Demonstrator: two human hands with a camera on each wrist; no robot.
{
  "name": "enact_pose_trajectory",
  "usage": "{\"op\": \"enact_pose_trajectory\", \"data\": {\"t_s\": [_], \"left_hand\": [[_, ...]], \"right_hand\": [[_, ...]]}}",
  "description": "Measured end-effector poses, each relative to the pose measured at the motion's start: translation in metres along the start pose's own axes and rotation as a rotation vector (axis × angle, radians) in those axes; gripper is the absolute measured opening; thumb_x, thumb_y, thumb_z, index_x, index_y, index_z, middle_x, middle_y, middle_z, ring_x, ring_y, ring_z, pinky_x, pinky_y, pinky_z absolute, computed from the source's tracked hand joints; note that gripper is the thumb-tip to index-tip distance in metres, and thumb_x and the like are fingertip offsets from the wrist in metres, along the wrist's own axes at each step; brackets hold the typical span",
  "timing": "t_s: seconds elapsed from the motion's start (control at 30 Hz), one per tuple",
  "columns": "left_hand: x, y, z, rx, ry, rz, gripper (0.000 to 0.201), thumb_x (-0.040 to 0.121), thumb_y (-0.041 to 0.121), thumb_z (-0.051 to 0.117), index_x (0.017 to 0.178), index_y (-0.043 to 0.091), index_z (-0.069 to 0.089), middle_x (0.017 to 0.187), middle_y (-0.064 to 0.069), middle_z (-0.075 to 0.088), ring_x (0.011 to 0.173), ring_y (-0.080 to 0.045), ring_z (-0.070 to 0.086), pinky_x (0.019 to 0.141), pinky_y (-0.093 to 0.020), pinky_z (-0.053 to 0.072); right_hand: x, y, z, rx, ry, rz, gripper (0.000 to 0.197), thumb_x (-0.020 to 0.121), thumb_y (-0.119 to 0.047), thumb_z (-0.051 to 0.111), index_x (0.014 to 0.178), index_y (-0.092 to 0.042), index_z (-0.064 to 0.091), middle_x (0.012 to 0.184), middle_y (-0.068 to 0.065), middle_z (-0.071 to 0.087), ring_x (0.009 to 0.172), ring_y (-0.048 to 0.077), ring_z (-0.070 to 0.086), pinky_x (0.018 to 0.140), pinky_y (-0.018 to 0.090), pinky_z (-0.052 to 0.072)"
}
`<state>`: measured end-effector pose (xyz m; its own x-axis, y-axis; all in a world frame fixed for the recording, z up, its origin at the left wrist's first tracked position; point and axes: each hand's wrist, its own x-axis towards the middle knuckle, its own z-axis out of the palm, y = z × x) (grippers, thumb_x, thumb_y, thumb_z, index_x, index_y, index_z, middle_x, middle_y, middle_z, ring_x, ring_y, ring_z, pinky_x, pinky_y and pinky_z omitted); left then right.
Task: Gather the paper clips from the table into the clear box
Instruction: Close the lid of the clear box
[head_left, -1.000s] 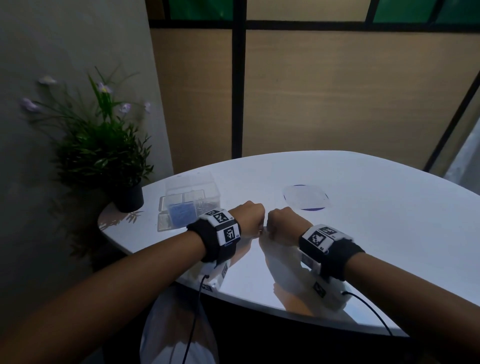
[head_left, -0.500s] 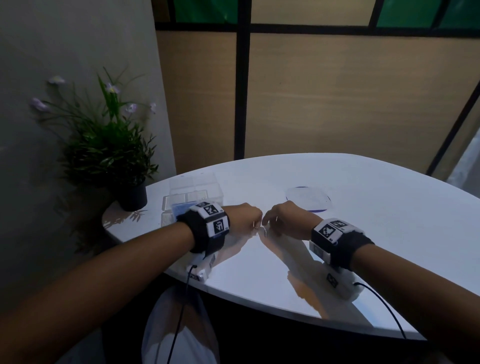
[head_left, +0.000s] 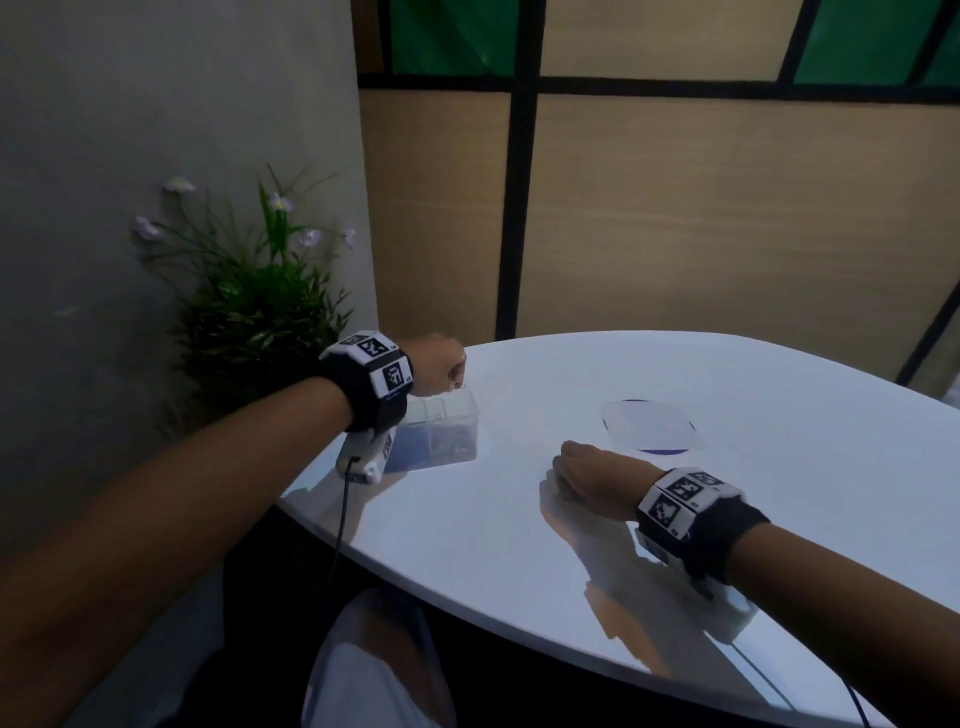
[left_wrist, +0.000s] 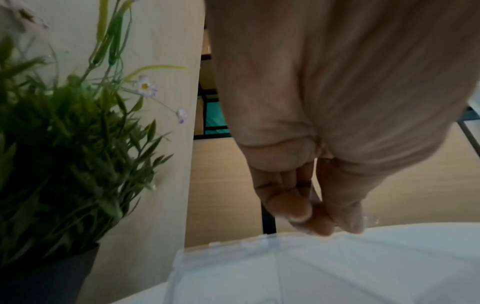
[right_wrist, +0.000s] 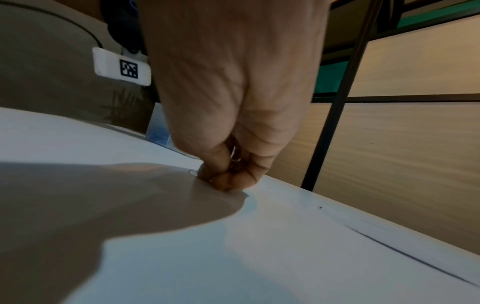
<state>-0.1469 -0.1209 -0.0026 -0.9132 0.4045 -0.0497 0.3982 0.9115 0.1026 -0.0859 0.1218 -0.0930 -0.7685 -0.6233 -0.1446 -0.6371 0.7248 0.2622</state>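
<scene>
Clips lie in two places, as far as the views let me judge: something small and glinting hangs at the left hand (head_left: 439, 364) fingertips (left_wrist: 298, 207), pinched between thumb and forefinger, and the right hand (head_left: 587, 470) bunches its fingertips (right_wrist: 228, 179) down on the table (head_left: 779, 519), where a faint curved glint beside them may be another clip (right_wrist: 192, 172). I count one in the left pinch and perhaps one under the right; both are too small and blurred to be sure, and I cannot tell how many remain loose.

The box (head_left: 441, 434) sits near the table's left edge, lid open, with inner compartments (one shows blue contents, another a heap of thin metal bits). The left hand hovers directly above its far rim, so the clip's way in is straight down; which compartment lies beneath the pinch I cannot tell. The left is plainly the nearer hand. The right is well apart from the box, toward the table's middle, and would need to travel left and away from the person to reach it.

Beyond the right hand lies one round clear disc (head_left: 649, 428) with a dark edge. One potted plant (head_left: 260, 291) stands just behind the box, close enough to brush the left wrist.
</scene>
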Motion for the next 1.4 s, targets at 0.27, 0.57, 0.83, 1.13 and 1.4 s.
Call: {"op": "enact_pose_trajectory", "data": {"t_s": [0.27,0.57,0.83,1.13,1.4], "left_hand": [[0.003,-0.014,0.022,-0.013,-0.022,0.052,0.018,0.087,0.007,0.061,0.103,0.009,0.069,0.102,-0.005,0.067,0.096,-0.021,0.061,0.087,-0.031,0.047],[-0.016,-0.061,0.015,-0.265,0.279,-0.166,0.017,0.094,0.018,0.053,0.105,0.011,0.063,0.114,-0.008,0.063,0.103,-0.023,0.058,0.086,-0.030,0.045],[-0.033,-0.060,0.036,-0.433,0.147,-0.257,0.068,0.091,0.047,0.057,0.142,0.009,0.035,0.141,-0.007,0.048,0.128,-0.023,0.049,0.099,-0.028,0.038],[-0.042,-0.067,0.072,-0.959,0.197,-0.203,0.077,0.066,0.018,0.088,0.126,0.023,0.041,0.109,0.019,0.062,0.107,0.000,0.059,0.077,-0.009,0.047],[-0.049,-0.067,0.076,-0.931,0.219,-0.295,0.133,0.067,0.038,0.085,0.151,0.019,-0.017,0.141,-0.001,0.051,0.122,-0.015,0.050,0.100,-0.026,0.041]], "right_hand": [[0.009,-0.002,-0.023,-0.022,-0.075,0.047,0.027,0.080,0.009,0.035,0.095,-0.009,0.049,0.105,0.012,0.053,0.087,0.025,0.051,0.078,0.035,0.044],[0.099,-0.033,-0.093,0.445,0.267,0.183,0.021,0.086,0.004,0.042,0.098,-0.006,0.056,0.100,0.012,0.065,0.088,0.025,0.056,0.067,0.033,0.043],[0.122,-0.031,-0.083,0.615,0.477,0.192,0.030,0.082,0.004,0.050,0.099,-0.010,0.070,0.103,0.008,0.072,0.098,0.026,0.065,0.088,0.030,0.050],[0.110,-0.034,-0.064,1.439,0.170,0.228,0.106,0.073,-0.009,0.079,0.151,-0.023,0.008,0.154,0.015,0.026,0.136,0.030,0.038,0.103,0.036,0.041],[0.099,-0.036,-0.047,0.780,0.481,0.028,0.048,0.081,-0.027,0.072,0.126,-0.025,0.056,0.126,0.001,0.050,0.114,0.019,0.054,0.100,0.035,0.046]]}}
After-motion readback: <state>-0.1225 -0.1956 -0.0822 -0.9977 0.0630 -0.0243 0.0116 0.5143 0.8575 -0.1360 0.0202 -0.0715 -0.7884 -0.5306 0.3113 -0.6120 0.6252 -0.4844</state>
